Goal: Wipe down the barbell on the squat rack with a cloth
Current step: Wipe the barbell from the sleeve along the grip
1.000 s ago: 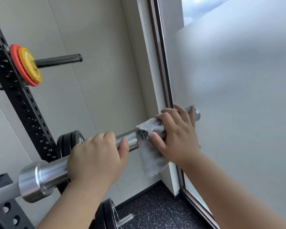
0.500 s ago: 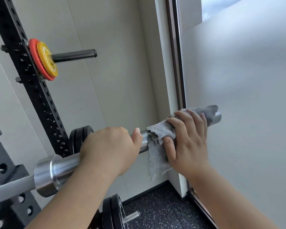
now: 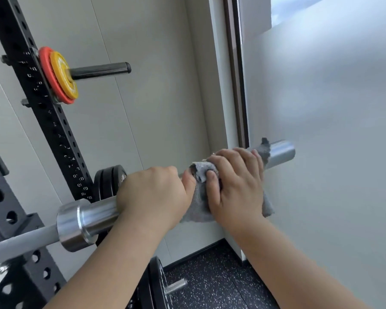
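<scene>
Slanting lower-left to upper-right: barbell (image 3: 94, 216), cloth (image 3: 195, 210) near tip.

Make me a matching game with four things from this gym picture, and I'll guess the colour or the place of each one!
Things:
1. cloth
2. left hand
3. small plates
4. floor

Colour or place:
a. black with white specks
b. holds the bare metal barbell
c. red and yellow, up on the rack's peg
d. grey, wrapped round the bar under the right hand

Right pairs: 1-d, 2-b, 3-c, 4-a.
</scene>
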`<state>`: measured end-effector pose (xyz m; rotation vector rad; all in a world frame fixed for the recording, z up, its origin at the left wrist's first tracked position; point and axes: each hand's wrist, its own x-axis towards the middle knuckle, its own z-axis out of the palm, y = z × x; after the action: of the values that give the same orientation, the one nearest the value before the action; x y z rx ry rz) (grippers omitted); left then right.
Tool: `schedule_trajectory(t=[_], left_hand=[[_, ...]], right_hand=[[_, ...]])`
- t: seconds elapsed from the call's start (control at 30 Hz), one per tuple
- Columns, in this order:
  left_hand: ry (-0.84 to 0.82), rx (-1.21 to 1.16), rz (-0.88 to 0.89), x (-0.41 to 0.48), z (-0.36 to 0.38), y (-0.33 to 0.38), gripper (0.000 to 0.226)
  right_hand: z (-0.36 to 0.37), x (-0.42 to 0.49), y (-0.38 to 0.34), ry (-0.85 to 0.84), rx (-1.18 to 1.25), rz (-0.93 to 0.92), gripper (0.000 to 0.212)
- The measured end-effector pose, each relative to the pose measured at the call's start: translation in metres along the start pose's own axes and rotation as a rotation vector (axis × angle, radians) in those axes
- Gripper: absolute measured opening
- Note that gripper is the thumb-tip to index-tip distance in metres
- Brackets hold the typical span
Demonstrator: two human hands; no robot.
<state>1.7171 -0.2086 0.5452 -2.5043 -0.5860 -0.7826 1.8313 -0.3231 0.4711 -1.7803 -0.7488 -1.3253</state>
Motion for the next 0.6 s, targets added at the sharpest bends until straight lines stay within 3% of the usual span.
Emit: schedule_trajectory(t=[0.13, 0.23, 0.37, 0.47, 0.6], left_hand=[[0.055, -0.029, 0.053, -0.015, 0.002, -0.001, 0.045], [0.152, -0.064, 0.096, -0.029, 0.016, -0.002, 0.044], [0.115, -0.13, 0.147, -0.061, 0.022, -0.007, 0.069], [0.136, -0.206, 0.189, -0.08, 0.012, -0.017, 0.065], [0.327, -0.286, 0.134, -0.082, -0.02, -0.054, 0.034]], right_hand=[[-0.016, 0.012, 0.023, -0.101, 0.01, -0.146, 0.032], [-0.021, 0.028, 0.044, -0.129, -0.064, 0.063, 0.03], [-0.017, 0.023, 0.02, -0.133, -0.057, 0.266, 0.032], [-0.014, 0.004, -0.025, -0.172, -0.035, 0.125, 0.032], [-0.014, -0.012, -0.055, -0.247, 0.0, -0.093, 0.041]])
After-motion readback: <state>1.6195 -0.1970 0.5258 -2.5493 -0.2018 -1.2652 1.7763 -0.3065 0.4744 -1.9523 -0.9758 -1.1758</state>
